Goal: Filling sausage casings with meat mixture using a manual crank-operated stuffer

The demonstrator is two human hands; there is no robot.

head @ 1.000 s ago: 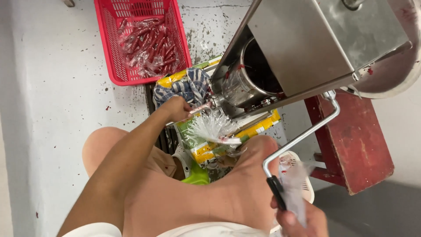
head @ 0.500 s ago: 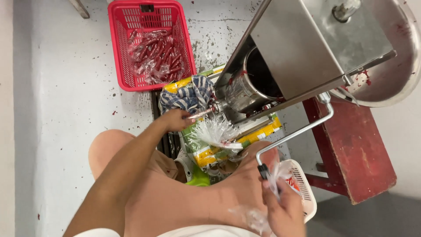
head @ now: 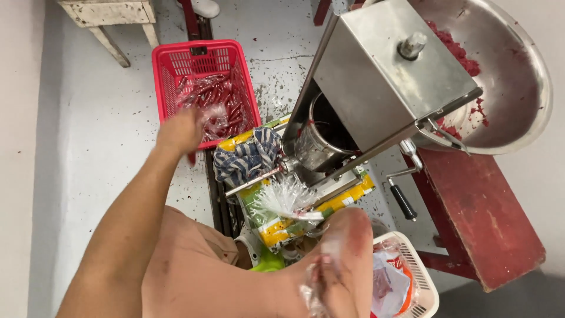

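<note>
Landmark: steel sausage stuffer (head: pixel 376 88), tilted, sitting on a dark red bench (head: pixel 482 218).

Left hand (head: pixel 182 132) is blurred, stretched out well to the left of the stuffer, at the near rim of the red basket (head: pixel 168 65). A small red piece, probably a sausage, hangs below the fingers; grip not resolvable, so I cannot tell how far the fingers are open.

Right hand (head: pixel 323 288) is low, below the stuffer, just beside the knee, with clear plastic film over or in it. Fingers blurred; closure cannot be told.

Surface: pale grey painted concrete floor (head: pixel 88 135), speckled with dark spots, most densely between basket and stuffer. A pale table leg (head: pixel 112 44) stands at the top left, beyond the basket.

Arm pose: left forearm extends diagonally up and away from the body toward the basket.

Containers:
- Red basket: holds red sausages in clear wrap (head: pixel 215 100).
- Steel bowl (head: pixel 518 70), right of the stuffer: red mince smeared on the wall.
- White basket (head: pixel 421 277), below the stuffer's crank handle (head: pixel 403 200): crumpled plastic bags.

At the stuffer's nozzle (head: pixel 253 182): blue checked cloth (head: pixel 247 156) above, bunched clear casing (head: pixel 285 197) below, lying on a yellow-green printed sack (head: pixel 276 227).
</note>
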